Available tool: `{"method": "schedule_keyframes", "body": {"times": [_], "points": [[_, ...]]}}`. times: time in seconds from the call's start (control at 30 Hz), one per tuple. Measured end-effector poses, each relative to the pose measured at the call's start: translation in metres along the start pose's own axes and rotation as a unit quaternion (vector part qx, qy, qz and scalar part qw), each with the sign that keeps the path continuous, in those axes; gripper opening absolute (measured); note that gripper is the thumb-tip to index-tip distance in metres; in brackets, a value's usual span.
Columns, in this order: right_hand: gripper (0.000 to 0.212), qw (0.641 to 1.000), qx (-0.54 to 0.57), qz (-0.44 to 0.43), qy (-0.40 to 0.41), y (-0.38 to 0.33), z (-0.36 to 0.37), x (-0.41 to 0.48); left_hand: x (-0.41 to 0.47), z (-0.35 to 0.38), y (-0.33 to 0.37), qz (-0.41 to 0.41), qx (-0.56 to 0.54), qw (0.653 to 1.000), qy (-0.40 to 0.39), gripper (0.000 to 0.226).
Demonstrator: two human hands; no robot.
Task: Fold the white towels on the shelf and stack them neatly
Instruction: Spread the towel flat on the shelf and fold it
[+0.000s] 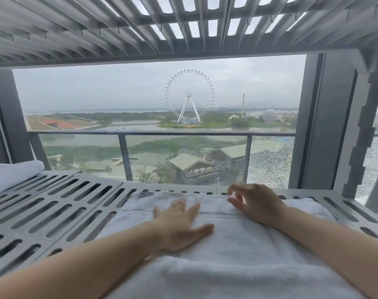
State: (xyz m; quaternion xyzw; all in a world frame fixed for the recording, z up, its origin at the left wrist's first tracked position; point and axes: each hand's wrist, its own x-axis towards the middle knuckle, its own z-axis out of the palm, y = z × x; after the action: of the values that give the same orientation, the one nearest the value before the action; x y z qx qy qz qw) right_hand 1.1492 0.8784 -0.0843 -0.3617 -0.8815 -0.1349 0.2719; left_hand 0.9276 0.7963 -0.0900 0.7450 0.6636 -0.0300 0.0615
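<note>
On the slotted shelf [54, 212] the white towel [226, 260] lies soft and limp. The left hand [179, 223] presses it flat; the right hand [254, 203] hovers loose and holds nothing. I would grip the far corners.

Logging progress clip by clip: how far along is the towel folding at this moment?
Done: one white towel looks folded at the far left of the shelf. In hand: a second towel lies in front, the left hand flat on it, the right hand near its far edge, fingers loosely curled. Left: finishing its folds and stacking it with the first.
</note>
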Motion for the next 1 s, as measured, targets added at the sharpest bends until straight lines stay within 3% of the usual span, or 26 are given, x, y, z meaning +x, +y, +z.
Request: {"method": "schedule_keyframes", "body": {"times": [0.07,0.13,0.23,0.3,0.4,0.53,0.73,0.9,1.0], "points": [[0.015,0.995,0.064,0.071,-0.01,-0.004,-0.003,-0.007,0.004,0.002,-0.006,0.007,-0.01,1.0,0.015,0.08],[0.022,0.978,0.136,0.128,-0.091,-0.009,-0.008,-0.021,0.01,-0.001,-0.008,0.013,-0.017,1.0,0.014,0.08],[0.051,0.942,0.085,0.14,-0.293,-0.011,-0.016,-0.048,0.017,-0.006,-0.01,0.023,-0.006,1.0,0.004,0.078],[0.056,0.929,0.051,0.138,-0.339,-0.011,-0.021,-0.058,0.018,-0.011,-0.009,0.02,0.007,1.0,-0.013,0.078],[0.058,0.922,0.049,0.144,-0.355,-0.01,-0.025,-0.056,0.019,-0.017,0.005,0.015,0.06,0.998,-0.009,0.069],[0.06,0.925,0.051,0.144,-0.348,-0.009,-0.019,-0.052,0.012,-0.005,0.046,0.107,0.011,0.994,-0.024,0.054],[0.062,0.927,0.028,0.18,-0.328,0.034,-0.029,-0.052,0.009,0.002,0.048,0.101,-0.003,0.995,-0.016,0.066],[0.054,0.941,0.135,0.154,-0.268,0.018,-0.036,-0.047,0.016,0.003,0.049,0.087,-0.01,0.996,-0.006,0.076],[0.049,0.937,0.138,0.129,-0.294,0.006,-0.047,-0.054,0.022,0.003,0.048,0.083,-0.017,0.996,0.002,0.076]]}}
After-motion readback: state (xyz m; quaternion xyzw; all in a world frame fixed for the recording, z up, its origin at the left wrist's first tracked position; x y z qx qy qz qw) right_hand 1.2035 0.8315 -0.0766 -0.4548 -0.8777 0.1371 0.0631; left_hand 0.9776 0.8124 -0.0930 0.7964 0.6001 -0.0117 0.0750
